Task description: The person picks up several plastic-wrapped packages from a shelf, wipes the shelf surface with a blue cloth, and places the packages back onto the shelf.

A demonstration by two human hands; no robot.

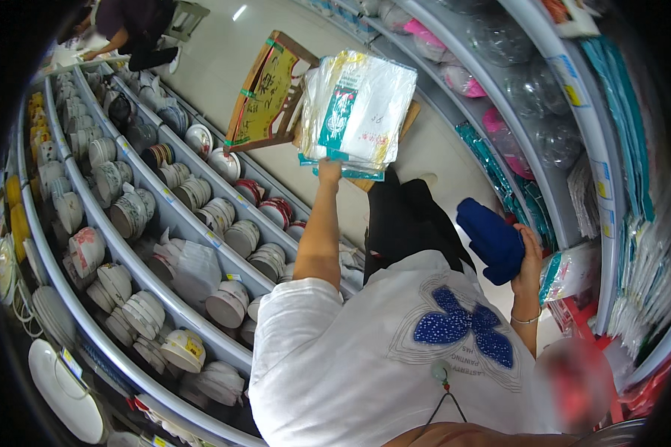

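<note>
My left hand [329,171] grips the near edge of a stack of flat, clear plastic packages [363,112], white inside with teal labels. This stack lies on the seat of a wooden chair [245,125], whose backrest carries a yellow sign with handwriting. Out to the side, my right hand [528,254] holds a folded dark blue cloth [492,240], next to the right-hand shelves and apart from the stack. Its fingers wrap the cloth's outer side; the thumb is hidden.
Tiered shelves [201,313] of stacked ceramic bowls run along my left. Shelves [514,112] with plastic-wrapped goods rise on my right. At the far upper left a person [137,31] bends near a green stool [187,19]. A red frame [584,318] stands low at right.
</note>
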